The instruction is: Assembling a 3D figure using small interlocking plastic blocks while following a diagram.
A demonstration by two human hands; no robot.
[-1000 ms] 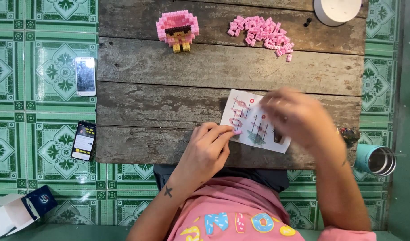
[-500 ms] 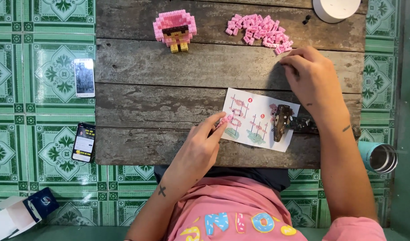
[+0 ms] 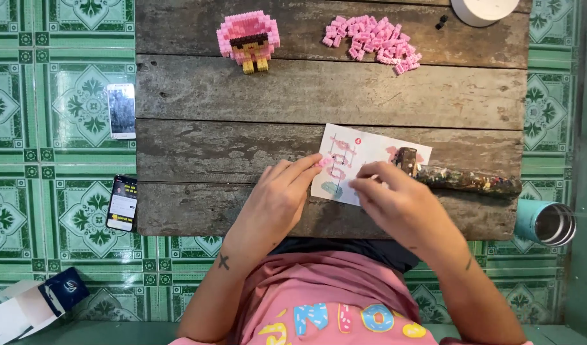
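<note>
My left hand (image 3: 277,201) rests on the wooden table (image 3: 332,96) and pinches a small pink brick (image 3: 324,161) at its fingertips, over the left edge of a white instruction sheet (image 3: 370,148). My right hand (image 3: 399,201) lies on the sheet's near right part with its fingertips curled together close to the left hand. Whatever is in them is hidden. A built pink block figure (image 3: 249,39) stands at the far side of the table. A loose pile of pink bricks (image 3: 373,39) lies to its right.
A paint-speckled hammer (image 3: 463,180) lies on the sheet's right end. A white round container (image 3: 482,9) sits at the far right edge. On the green tiled floor are two phones (image 3: 121,110) (image 3: 122,203), a blue and white box (image 3: 31,305) and a teal cup (image 3: 544,222).
My right hand reached to the brick pile at the far right and has come back to the sheet beside my left hand. The left hand stayed at the sheet's left edge.
</note>
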